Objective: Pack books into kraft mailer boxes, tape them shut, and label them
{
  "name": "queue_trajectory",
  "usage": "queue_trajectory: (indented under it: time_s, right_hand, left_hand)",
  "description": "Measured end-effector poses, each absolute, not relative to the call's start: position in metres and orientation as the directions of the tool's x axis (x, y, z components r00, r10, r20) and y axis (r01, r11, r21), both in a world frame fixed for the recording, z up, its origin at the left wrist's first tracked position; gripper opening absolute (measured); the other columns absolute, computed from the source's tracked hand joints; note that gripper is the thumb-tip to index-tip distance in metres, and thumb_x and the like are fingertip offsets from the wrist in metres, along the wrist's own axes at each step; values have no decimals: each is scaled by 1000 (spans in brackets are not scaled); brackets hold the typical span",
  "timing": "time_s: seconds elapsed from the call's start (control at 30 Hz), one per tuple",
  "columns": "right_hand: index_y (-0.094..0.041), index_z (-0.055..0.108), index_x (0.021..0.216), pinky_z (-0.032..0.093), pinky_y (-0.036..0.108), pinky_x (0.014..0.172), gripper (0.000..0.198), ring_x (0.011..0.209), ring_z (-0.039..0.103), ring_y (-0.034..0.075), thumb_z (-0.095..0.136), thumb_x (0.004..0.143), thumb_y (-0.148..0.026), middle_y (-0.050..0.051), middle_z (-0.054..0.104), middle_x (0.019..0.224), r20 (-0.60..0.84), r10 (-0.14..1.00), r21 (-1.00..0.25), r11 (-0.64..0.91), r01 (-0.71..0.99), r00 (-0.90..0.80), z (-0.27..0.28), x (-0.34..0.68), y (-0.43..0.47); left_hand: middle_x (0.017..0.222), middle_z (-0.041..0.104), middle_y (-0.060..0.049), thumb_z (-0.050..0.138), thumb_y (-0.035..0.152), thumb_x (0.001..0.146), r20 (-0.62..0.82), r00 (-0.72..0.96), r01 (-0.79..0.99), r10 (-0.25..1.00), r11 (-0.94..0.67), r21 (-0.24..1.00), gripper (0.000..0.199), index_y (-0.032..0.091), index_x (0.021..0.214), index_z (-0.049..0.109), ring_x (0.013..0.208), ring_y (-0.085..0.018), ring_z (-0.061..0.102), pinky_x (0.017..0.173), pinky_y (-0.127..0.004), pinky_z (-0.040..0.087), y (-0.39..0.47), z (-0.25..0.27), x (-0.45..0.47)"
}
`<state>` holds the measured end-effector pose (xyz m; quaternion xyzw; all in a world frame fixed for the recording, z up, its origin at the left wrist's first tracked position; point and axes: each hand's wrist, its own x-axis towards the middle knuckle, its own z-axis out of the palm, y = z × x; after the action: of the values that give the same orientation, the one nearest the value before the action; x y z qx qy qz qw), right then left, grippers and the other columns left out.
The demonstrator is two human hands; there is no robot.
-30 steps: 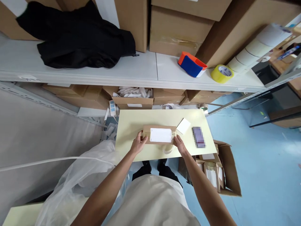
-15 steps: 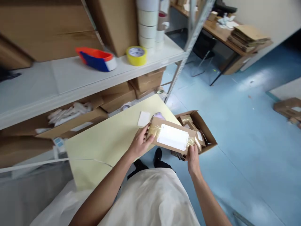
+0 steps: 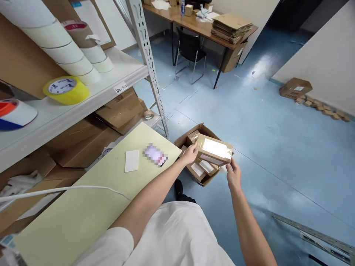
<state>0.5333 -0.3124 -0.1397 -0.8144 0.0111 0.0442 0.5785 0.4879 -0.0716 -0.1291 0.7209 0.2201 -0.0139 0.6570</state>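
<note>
A taped cardboard box (image 3: 213,159) with a white label on top is held between my two hands. My left hand (image 3: 190,153) grips its left end, and my right hand (image 3: 233,175) holds the right end at the lower corner. The held box is over a larger open carton (image 3: 181,142) on the floor. Smaller labelled parcels (image 3: 197,170) lie inside that carton, partly hidden by the box and my left hand.
Left of me a pale yellow table (image 3: 102,192) carries a white card (image 3: 131,161) and a blurred-out phone (image 3: 155,154). A metal shelf (image 3: 119,83) holds yellow tape (image 3: 66,90) and white rolls. A chair (image 3: 191,48) stands by the far desk (image 3: 177,16).
The box has moved right, from beside the table's edge to over the open carton, still in both hands. My view has turned to the right, uncovering the phone on the table.
</note>
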Motion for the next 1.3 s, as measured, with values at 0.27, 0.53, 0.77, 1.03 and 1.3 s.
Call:
queue_trajectory:
  time_s: [0.27,0.53,0.77,1.03,1.3]
  right_hand:
    - [-17,54,127,50,45,88,61,97,66,25,58,76,-49,17,58,128,-202,149,-932,-333,-143,968,-148,496,-275]
    - [-14,62,105,56,41,72,49,71,68,23,57,76,-54,11,71,86,-258,517,-921,-387,-46,816,-140,450,-200]
    - [-15,59,117,50,34,73,41,80,67,23,43,88,-40,9,71,88,-322,818,-648,-558,518,478,-134,383,-117]
    - [-18,34,142,44,33,76,55,97,64,27,46,90,-31,12,70,102,-518,729,-203,-614,763,448,-149,359,-30]
    - [-16,38,138,45,37,73,50,94,65,29,42,90,-29,18,67,106,-582,715,-219,-596,773,387,-178,390,2]
  left_hand:
    - [128,58,-17,64,21,78,-322,884,292,338,139,946,51,14,127,54,113,-25,60,100,-43,45,-53,-139,409]
    - [103,70,-13,62,29,77,-414,641,440,646,132,888,36,13,109,64,91,-21,67,87,-37,52,2,-142,240]
    - [100,70,-12,61,38,75,-473,404,468,783,268,842,37,14,103,64,86,-21,67,83,-36,53,15,-157,112]
    - [101,70,-11,56,33,78,-476,383,513,791,246,822,32,16,104,63,84,-19,67,79,-33,54,21,-158,93]
    - [99,71,-9,61,32,74,-490,339,492,803,293,820,31,20,102,66,80,-19,66,75,-32,53,40,-154,144]
